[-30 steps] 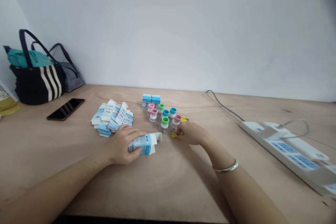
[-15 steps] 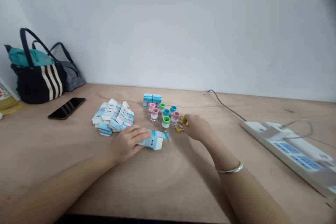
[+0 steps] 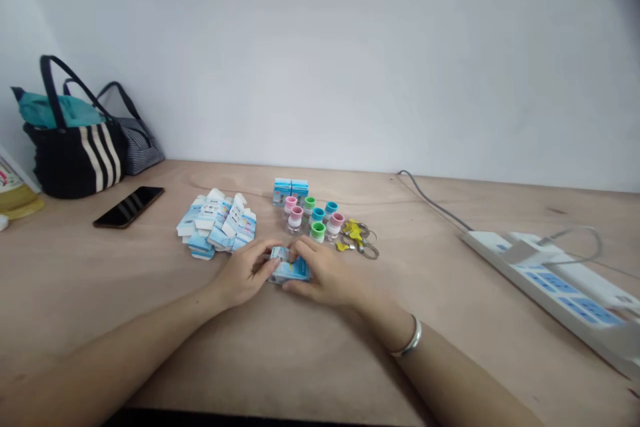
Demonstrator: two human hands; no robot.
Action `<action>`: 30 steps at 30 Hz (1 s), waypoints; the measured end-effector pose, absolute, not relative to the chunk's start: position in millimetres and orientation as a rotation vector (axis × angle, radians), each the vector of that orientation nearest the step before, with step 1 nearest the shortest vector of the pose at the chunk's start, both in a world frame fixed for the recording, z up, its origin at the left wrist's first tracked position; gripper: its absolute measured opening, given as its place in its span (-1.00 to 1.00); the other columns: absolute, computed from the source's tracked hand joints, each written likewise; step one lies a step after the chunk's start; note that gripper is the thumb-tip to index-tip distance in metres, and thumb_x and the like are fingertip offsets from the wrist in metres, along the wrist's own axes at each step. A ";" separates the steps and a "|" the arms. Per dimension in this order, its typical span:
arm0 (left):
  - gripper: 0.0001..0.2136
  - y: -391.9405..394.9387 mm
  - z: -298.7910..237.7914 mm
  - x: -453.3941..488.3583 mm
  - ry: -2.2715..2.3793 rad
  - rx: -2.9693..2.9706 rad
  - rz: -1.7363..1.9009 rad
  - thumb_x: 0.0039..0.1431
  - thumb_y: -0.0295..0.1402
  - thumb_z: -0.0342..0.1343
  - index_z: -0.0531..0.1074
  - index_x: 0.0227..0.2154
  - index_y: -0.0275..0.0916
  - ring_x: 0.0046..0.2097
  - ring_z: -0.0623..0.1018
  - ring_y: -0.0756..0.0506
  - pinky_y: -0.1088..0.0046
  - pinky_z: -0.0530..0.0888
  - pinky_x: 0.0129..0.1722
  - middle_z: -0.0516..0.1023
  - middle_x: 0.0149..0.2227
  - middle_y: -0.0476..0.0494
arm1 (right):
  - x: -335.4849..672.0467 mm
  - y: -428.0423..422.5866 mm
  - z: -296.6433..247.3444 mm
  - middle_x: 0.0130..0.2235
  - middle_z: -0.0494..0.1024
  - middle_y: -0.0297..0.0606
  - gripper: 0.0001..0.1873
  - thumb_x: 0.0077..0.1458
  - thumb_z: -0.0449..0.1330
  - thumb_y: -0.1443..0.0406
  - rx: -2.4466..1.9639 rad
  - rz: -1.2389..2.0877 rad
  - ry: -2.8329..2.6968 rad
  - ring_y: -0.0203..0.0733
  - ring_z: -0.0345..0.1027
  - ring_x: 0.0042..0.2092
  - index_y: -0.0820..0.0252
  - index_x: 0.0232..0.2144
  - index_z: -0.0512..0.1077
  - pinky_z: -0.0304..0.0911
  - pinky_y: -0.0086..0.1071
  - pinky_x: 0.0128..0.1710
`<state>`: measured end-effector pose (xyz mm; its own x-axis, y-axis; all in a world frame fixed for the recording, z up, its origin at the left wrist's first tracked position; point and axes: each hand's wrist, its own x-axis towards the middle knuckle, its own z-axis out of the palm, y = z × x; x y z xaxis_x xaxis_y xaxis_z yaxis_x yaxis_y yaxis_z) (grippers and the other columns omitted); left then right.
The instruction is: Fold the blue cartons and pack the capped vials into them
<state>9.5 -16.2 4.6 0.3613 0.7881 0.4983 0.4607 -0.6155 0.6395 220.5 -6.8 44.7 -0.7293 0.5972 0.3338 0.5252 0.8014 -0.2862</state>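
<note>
My left hand (image 3: pixel 243 273) and my right hand (image 3: pixel 320 273) meet at the table's middle, both gripping a small light-blue and white carton (image 3: pixel 290 267) from its ends. Fingers cover part of it. To the left lies a heap of flat blue-and-white cartons (image 3: pixel 216 223). Beyond my right hand stand several clear vials with pink, green and blue caps (image 3: pixel 313 217), with two blue boxes (image 3: pixel 290 191) behind them. A small yellow item with metal rings (image 3: pixel 359 238) lies right of the vials, untouched.
The light wood table (image 3: pixel 150 267) meets a white wall. A black phone (image 3: pixel 129 207) and two bags (image 3: pixel 75 153) sit at the left. A white power strip (image 3: pixel 545 280) with a grey cable (image 3: pixel 433 203) lies at the right.
My right hand has left the yellow item beside the vials and joined my left on the carton. The carton now looks closed and more compact, and has shifted slightly toward the middle.
</note>
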 end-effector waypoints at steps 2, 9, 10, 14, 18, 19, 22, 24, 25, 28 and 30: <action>-0.73 -14.6 2.7 10.3 1.082 2.237 1.163 0.21 -0.39 -0.04 0.33 -0.03 -0.18 -0.07 0.51 -0.09 0.35 0.50 -0.11 0.49 -0.07 -0.14 | 220.8 -5.3 42.3 -0.20 0.38 -0.19 -0.67 -0.03 0.25 0.15 -0.873 0.260 -2.584 -0.15 0.29 -0.21 0.17 -0.30 0.24 0.23 -0.32 -0.26; -0.54 -14.8 5.6 -2.2 1.122 2.670 1.162 0.08 -0.62 -0.12 0.32 0.03 -0.18 0.08 0.40 -0.14 0.18 0.36 0.10 0.44 0.01 -0.17 | 225.5 -1.3 39.2 -0.19 0.41 -0.16 -0.70 -0.04 0.25 0.20 -0.830 0.127 -2.518 -0.11 0.29 -0.18 0.16 -0.30 0.23 0.20 -0.30 -0.23; -0.54 -14.7 7.4 -4.2 1.133 2.739 1.163 0.08 -0.61 -0.10 0.30 0.06 -0.18 0.11 0.37 -0.16 0.14 0.32 0.14 0.42 0.04 -0.18 | 224.9 -1.4 38.1 -0.17 0.41 -0.14 -0.70 -0.04 0.25 0.21 -0.818 0.071 -2.490 -0.09 0.29 -0.16 0.16 -0.30 0.23 0.20 -0.28 -0.21; -0.50 -14.7 12.1 -6.2 1.079 2.921 1.078 0.06 -0.52 0.00 0.22 0.12 -0.24 0.14 0.34 -0.19 0.11 0.23 0.20 0.38 0.09 -0.23 | 218.4 -5.3 34.0 -0.11 0.42 -0.09 -0.78 0.00 0.21 0.27 -0.831 -0.185 -2.468 -0.06 0.28 -0.13 0.18 -0.30 0.26 0.15 -0.25 -0.16; -0.53 -18.8 8.6 0.7 0.999 3.006 0.923 0.02 -0.51 0.02 0.27 0.07 -0.27 0.06 0.43 -0.13 0.20 0.26 0.19 0.43 0.04 -0.23 | 213.7 -10.2 33.5 -0.19 0.44 -0.12 -0.79 -0.01 0.19 0.28 -0.862 -0.291 -2.575 -0.09 0.26 -0.18 0.20 -0.29 0.30 0.11 -0.27 -0.21; -0.55 -18.7 9.3 0.4 0.984 3.022 0.897 0.01 -0.51 0.02 0.30 0.04 -0.26 0.04 0.44 -0.12 0.23 0.27 0.18 0.45 0.02 -0.20 | 213.4 -11.0 33.8 -0.22 0.43 -0.13 -0.79 -0.02 0.19 0.28 -0.862 -0.286 -2.607 -0.11 0.26 -0.21 0.20 -0.29 0.30 0.10 -0.28 -0.23; -0.66 -7.3 23.5 -22.5 1.133 3.036 0.921 0.00 -0.43 0.08 0.39 -0.09 -0.23 -0.02 0.46 -0.11 0.29 0.35 0.09 0.49 -0.04 -0.13 | 213.6 -12.2 34.5 -0.27 0.41 -0.17 -0.82 -0.02 0.17 0.25 -0.859 -0.243 -2.680 -0.16 0.22 -0.29 0.20 -0.33 0.30 0.07 -0.31 -0.30; -0.79 10.4 41.7 -62.1 1.796 2.806 1.174 0.03 -0.33 0.09 0.44 -0.24 -0.23 -0.08 0.48 -0.11 0.31 0.40 0.00 0.52 -0.15 -0.08 | 213.6 -12.4 34.8 -0.29 0.40 -0.18 -0.83 0.00 0.15 0.24 -0.867 -0.219 -2.695 -0.17 0.20 -0.31 0.20 -0.34 0.29 0.05 -0.32 -0.33; -0.78 21.1 51.1 -87.9 2.021 2.668 1.265 0.08 -0.30 0.05 0.43 -0.26 -0.30 -0.10 0.48 -0.16 0.22 0.40 -0.04 0.52 -0.18 -0.15 | 213.5 -12.4 34.9 -0.29 0.39 -0.18 -0.83 0.01 0.14 0.24 -0.872 -0.209 -2.699 -0.17 0.20 -0.32 0.20 -0.34 0.29 0.04 -0.33 -0.34; -0.60 51.3 69.4 -170.0 2.391 2.351 1.310 0.07 -0.07 0.06 0.40 -0.41 -0.41 -0.33 0.50 -0.15 0.20 0.44 -0.23 0.52 -0.41 -0.16 | 213.0 -11.7 34.8 -0.29 0.39 -0.18 -0.85 0.01 0.13 0.25 -0.862 -0.167 -2.706 -0.18 0.19 -0.31 0.20 -0.35 0.28 0.05 -0.34 -0.35; -0.48 65.2 70.3 -211.9 2.413 2.293 1.270 -0.16 0.12 0.16 0.32 -0.62 -0.34 -0.58 0.39 -0.01 0.41 0.42 -0.42 0.39 -0.66 0.05 | 213.0 -10.7 34.4 -0.28 0.39 -0.18 -0.86 0.00 0.12 0.25 -0.851 -0.148 -2.706 -0.18 0.19 -0.32 0.19 -0.36 0.27 0.05 -0.35 -0.35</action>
<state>-211.9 65.2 70.3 -0.1202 0.6879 0.7158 0.9795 -0.0352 0.1984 213.0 -10.7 34.4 -0.7795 0.5424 0.3135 0.5734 0.8192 0.0083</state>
